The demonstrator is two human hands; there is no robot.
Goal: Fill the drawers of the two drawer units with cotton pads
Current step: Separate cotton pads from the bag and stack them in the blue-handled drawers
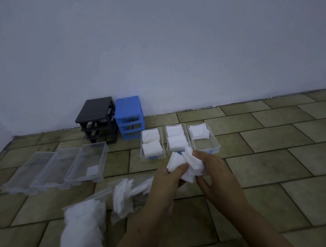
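Both hands [188, 171] around cotton pads [187, 164], just before drawer fronts [179, 153].

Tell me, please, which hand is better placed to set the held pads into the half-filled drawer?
Probably the right hand: its grip on the cotton pads lies nearest the half-filled drawer; the left hand sits farther left.

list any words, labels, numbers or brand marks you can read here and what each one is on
None can be read.
Small white patch in the nearest clear drawer: looks like a sticker or a single pad, no print visible.
Black drawer unit and blue drawer unit: no marking shows.
Plastic bags of cotton pads: blurred, no print legible.
Pads held in the left hand and right hand: plain white.
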